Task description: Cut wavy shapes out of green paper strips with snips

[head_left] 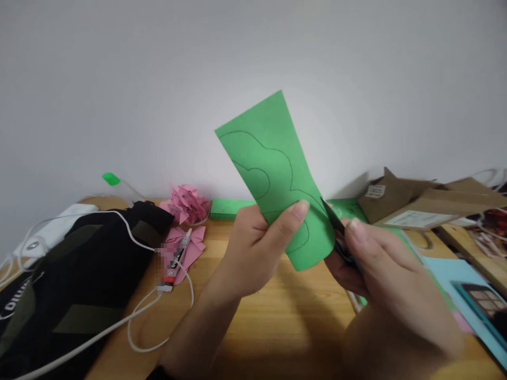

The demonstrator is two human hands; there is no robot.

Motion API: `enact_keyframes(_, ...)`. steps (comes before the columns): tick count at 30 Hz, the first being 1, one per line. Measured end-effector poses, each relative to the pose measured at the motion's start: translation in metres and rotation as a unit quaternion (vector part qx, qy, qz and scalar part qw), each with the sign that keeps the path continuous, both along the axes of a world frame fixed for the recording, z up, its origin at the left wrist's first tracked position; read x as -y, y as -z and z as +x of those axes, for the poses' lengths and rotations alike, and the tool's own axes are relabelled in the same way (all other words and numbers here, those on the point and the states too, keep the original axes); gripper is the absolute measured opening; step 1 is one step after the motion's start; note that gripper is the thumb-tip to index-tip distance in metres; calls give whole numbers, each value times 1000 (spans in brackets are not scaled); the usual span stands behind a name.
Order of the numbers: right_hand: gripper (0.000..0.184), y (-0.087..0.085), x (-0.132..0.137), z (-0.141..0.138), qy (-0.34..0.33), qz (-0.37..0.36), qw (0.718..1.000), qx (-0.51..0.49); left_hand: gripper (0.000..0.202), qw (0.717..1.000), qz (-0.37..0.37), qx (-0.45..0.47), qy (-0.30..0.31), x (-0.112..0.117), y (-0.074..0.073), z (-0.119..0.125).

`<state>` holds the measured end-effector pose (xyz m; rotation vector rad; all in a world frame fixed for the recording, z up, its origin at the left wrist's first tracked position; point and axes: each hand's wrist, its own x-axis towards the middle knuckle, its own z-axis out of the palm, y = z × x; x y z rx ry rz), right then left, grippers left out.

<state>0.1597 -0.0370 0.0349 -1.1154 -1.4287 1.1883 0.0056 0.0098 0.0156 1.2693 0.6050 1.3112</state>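
My left hand (259, 237) pinches a strip of green paper (273, 169) near its lower end and holds it upright above the wooden table (245, 327). Curved pencil outlines are drawn on the paper. My right hand (380, 264) is closed round dark scissors (336, 227), whose blades meet the paper's right edge. Part of the scissors is hidden by my fingers.
A black bag (75, 285) with a white cable (130, 316) lies at the left. A glue tube (176, 261), pink paper pieces (186, 203) and a green paper block (232, 208) sit behind. Brown paper bags (420, 200) and light blue sheets (467, 285) are at the right.
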Motion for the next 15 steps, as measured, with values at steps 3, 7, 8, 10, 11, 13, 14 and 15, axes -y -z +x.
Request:
enact_keyframes(3,56,0,-3,-1,-4,-8,1000,-12,40,999,34,-31,16,-1,2,0)
enact_keyframes(7,56,4,-5,-1,8,6,1000,-25,40,999,40,-27,2,-1,2,2)
enact_keyframes(8,56,6,-5,-1,11,8,1000,-27,41,999,41,-25,-1,-1,2,2)
enact_keyframes(10,57,8,-5,-1,13,12,999,-27,41,999,43,-26,-8,-1,2,3)
enact_keyframes(11,57,9,-5,-1,12,12,999,-29,41,999,43,-27,-12,-1,2,3)
enact_keyframes(13,55,9,-5,-1,14,13,999,-36,40,999,44,-29,-15,-1,3,3)
enact_keyframes(14,55,10,-5,-1,16,14,999,-41,40,998,44,-30,-14,-1,3,3)
enact_keyframes(15,55,10,-5,-1,17,14,999,-45,40,999,44,-29,-13,-1,3,3)
